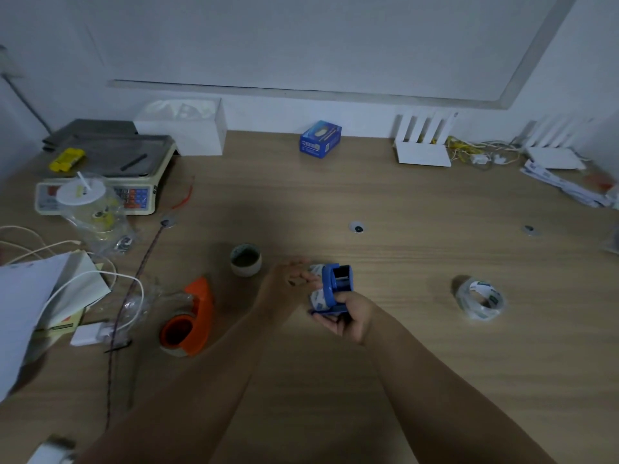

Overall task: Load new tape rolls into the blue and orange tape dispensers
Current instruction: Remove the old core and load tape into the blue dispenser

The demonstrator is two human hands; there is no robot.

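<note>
The right hand grips the blue tape dispenser from below and behind, fingers curled around its base and thumb along its near side, holding it just above the wooden table. A tape roll with a pale printed wrapper sits pressed against the dispenser's left side. The left hand is right beside it, palm turned up and fingers loosely spread, their tips touching the roll; whether they pinch it cannot be told.

Left of the left hand, near its forearm, the orange tape dispenser lies on the table with its round opening toward the near edge. Just beyond the left hand stands a small empty tape core, upright. Well to the right of the right hand lies a clear tape roll in wrapping.

Farther left are loose papers, a white cable and a lidded plastic cup in front of a weighing scale. Far beyond the hands, by the wall, sits a small blue box.
</note>
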